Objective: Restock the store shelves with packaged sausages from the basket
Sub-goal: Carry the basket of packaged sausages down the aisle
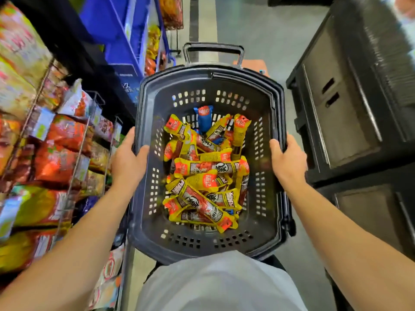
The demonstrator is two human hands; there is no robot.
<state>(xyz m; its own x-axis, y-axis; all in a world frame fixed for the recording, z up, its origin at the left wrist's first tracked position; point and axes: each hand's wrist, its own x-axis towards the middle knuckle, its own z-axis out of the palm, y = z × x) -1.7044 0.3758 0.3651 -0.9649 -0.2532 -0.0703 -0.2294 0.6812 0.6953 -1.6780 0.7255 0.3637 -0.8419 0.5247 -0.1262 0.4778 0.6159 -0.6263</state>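
Both hands clamp basket (208, 250) rim: left hand (128, 158), right hand (287, 160).

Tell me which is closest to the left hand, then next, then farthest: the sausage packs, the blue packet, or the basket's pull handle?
From the left hand, gripping the basket's left rim:
1. Sausage packs, just right of it, in the basket.
2. Blue packet, farther up, near the basket's far wall.
3. Pull handle, beyond the far rim.
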